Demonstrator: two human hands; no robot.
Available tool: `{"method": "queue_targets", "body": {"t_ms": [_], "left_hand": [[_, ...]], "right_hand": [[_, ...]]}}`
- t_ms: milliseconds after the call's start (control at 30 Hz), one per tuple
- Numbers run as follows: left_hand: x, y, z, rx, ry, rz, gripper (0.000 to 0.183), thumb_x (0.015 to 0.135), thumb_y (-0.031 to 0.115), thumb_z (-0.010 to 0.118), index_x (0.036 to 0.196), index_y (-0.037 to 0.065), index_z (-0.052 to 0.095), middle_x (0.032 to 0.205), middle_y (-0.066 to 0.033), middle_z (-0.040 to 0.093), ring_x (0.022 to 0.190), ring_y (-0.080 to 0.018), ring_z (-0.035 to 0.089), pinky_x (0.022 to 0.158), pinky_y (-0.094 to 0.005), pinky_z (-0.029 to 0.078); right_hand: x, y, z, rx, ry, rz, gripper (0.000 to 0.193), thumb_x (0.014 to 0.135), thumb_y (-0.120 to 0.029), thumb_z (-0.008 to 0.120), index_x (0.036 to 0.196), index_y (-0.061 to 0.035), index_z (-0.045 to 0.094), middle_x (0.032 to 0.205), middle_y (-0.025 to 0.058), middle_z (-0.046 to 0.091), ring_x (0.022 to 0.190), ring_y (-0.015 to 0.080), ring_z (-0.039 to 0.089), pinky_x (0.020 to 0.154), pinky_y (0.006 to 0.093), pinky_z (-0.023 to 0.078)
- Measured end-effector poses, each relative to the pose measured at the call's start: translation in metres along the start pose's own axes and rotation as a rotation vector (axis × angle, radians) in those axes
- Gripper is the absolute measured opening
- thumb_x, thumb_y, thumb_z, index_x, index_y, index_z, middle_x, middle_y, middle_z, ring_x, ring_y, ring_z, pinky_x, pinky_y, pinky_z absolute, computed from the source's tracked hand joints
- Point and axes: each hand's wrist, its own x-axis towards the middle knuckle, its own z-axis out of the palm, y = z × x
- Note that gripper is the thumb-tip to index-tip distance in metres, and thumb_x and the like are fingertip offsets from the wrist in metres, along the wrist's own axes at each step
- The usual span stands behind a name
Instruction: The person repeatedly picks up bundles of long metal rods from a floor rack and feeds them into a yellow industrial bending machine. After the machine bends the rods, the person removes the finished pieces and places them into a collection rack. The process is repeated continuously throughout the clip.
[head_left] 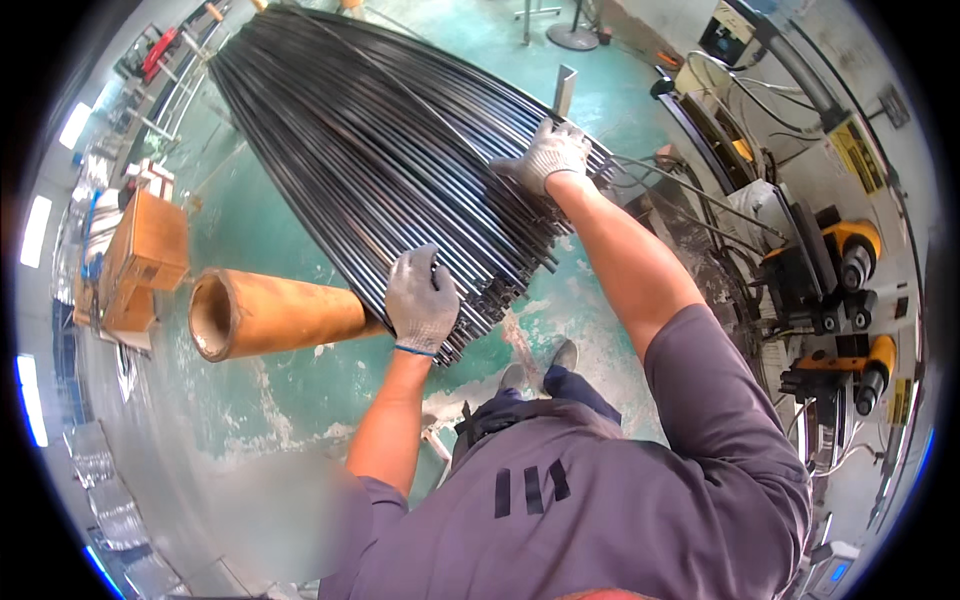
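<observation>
A wide bundle of long, thin, dark metal rods (370, 130) stretches away from me, its uneven near ends by my feet. My left hand (420, 298), in a grey-white knit glove, is on the near left edge of the bundle. Its fingers are curled, and a dark rod end seems to show between thumb and fingers. Farther off on the right side, my gloved right hand (550, 155) lies over the rods with its thumb stretched out to the left. Its fingertips drape over the bundle's right edge and are partly hidden.
A thick brown cardboard tube (285, 315) lies left of the bundle, partly under it. Cardboard boxes (150, 240) stand farther left. A metal upright (565, 90) rises beyond my right hand. Along the right is a machine with yellow-and-black parts (850, 250), cables and thin bars.
</observation>
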Motion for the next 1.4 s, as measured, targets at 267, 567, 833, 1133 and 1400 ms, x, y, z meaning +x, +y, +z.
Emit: {"method": "queue_targets", "body": {"t_ms": [267,567,833,1133,1400], "left_hand": [[0.018,0.005,0.007,0.168,-0.004,-0.074,0.015,0.079,0.011,0.061,0.093,0.008,0.062,0.084,-0.0129,0.060,0.078,-0.0344,0.061,0.069,-0.0448,0.050],[0.021,0.006,0.009,0.180,-0.007,-0.088,0.014,0.080,0.014,0.062,0.093,0.009,0.062,0.085,-0.0131,0.061,0.078,-0.0350,0.062,0.070,-0.0459,0.051],[0.019,0.002,0.012,0.177,0.026,-0.040,0.014,0.080,0.015,0.061,0.093,0.009,0.062,0.084,-0.0128,0.061,0.080,-0.0346,0.062,0.071,-0.0458,0.051],[0.019,0.002,0.011,0.173,-0.006,-0.062,0.015,0.082,0.016,0.059,0.094,0.008,0.062,0.087,-0.0141,0.062,0.083,-0.0349,0.063,0.074,-0.0467,0.051],[0.019,0.002,0.009,0.127,-0.022,-0.075,0.018,0.081,0.017,0.061,0.097,0.008,0.063,0.093,-0.0141,0.063,0.087,-0.0352,0.063,0.078,-0.0459,0.052]], "right_hand": [[-0.039,-0.042,-0.022,-0.148,-0.186,-0.140,0.104,0.071,-0.067,0.072,0.138,0.0055,0.040,0.133,0.0215,0.052,0.126,0.0337,0.048,0.102,0.0413,0.043],[0.003,-0.023,-0.025,-0.019,-0.275,-0.287,0.040,0.081,-0.038,0.069,0.102,-0.0032,0.072,0.107,0.0184,0.070,0.102,0.0306,0.068,0.087,0.0382,0.054],[0.031,-0.023,-0.027,-0.035,-0.441,-0.411,0.031,0.071,-0.028,0.070,0.087,-0.0013,0.074,0.095,0.0206,0.070,0.088,0.0296,0.069,0.079,0.0378,0.054],[0.010,0.009,-0.028,0.804,-0.915,-0.221,0.018,0.078,-0.015,0.066,0.066,-0.0030,0.070,0.064,0.0094,0.067,0.056,0.0165,0.065,0.055,0.0291,0.052],[-0.013,0.014,-0.041,0.378,-0.556,-0.205,0.047,0.069,-0.041,0.080,0.090,0.0003,0.075,0.088,0.0146,0.072,0.080,0.0229,0.067,0.078,0.0345,0.053]]}}
